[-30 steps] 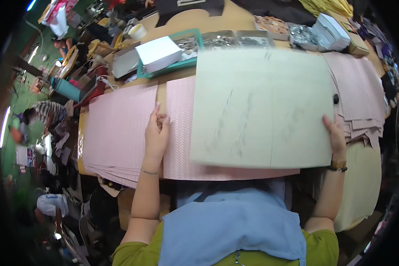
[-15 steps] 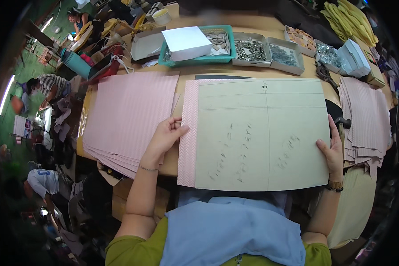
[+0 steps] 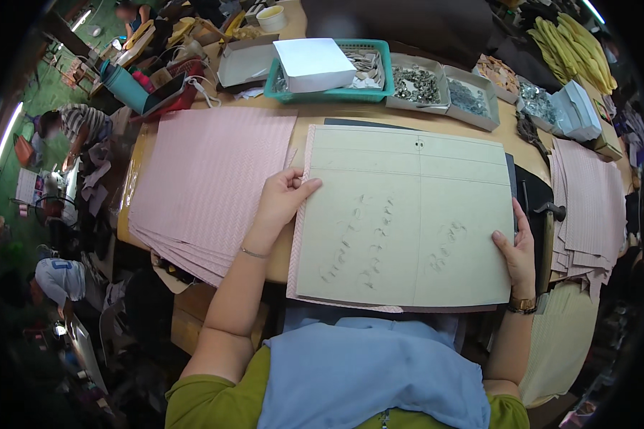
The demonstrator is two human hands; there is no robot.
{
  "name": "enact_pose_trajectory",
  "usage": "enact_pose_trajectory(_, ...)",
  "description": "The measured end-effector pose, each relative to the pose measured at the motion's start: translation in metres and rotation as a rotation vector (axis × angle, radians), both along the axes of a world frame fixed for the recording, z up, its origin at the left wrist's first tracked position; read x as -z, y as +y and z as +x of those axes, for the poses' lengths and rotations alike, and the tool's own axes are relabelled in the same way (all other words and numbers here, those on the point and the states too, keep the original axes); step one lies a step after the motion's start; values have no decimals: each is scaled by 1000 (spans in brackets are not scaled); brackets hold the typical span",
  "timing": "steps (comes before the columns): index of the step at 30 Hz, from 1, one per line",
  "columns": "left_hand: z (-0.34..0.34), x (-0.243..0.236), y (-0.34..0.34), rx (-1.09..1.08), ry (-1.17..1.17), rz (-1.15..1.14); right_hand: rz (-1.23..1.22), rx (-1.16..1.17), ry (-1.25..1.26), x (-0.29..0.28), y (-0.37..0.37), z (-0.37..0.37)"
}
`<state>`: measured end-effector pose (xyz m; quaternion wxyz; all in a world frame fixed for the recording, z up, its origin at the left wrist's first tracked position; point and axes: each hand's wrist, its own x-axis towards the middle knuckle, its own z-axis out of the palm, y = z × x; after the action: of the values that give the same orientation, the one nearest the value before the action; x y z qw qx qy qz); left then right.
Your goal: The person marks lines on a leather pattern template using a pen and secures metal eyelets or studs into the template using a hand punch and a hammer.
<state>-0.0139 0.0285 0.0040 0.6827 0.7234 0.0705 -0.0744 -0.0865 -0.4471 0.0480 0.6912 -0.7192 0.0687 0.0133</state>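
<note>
A pale grey-green card template point(image 3: 390, 229) with ruled lines, handwriting and two small holes near its far edge lies in front of me. Beneath it, a pink herringbone-textured sheet point(image 3: 298, 243) shows as a thin strip along the left and near edges. My left hand point(image 3: 283, 204) pinches the template's left edge, thumb on top and fingers curled at the side. At the opposite edge my right hand point(image 3: 520, 257) grips the card, thumb on its face and fingers along the side. A dark board point(image 3: 511, 171) peeks out beyond the right edge.
Pink sheets point(image 3: 207, 171) are stacked at left, more pink pieces point(image 3: 587, 193) at right. A hammer point(image 3: 551, 210) stands just right of my right hand. Along the back are a teal basket point(image 3: 329, 94) with a white box point(image 3: 313, 64) and trays of metal parts point(image 3: 416, 84).
The template has slid left over the pink sheet, so the pink strip at its left is narrower. Both hands moved with it, and dark board now shows at the right.
</note>
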Motion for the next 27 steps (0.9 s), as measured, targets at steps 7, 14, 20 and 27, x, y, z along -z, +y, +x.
enact_pose_trajectory(7, -2, -5, -11, -102, -97, 134, -392, 68, 64, 2, -28, -12)
enact_pose_trajectory(14, -2, 8, -1, -126, -146, 186, -454, 68, 98, -15, -2, -12)
enact_pose_trajectory(20, 0, 15, -1, -127, -178, 116, -218, 28, 143, -13, -13, -9)
enact_pose_trajectory(27, -1, 5, -8, -83, -86, 62, -188, 69, 79, -18, -33, -7)
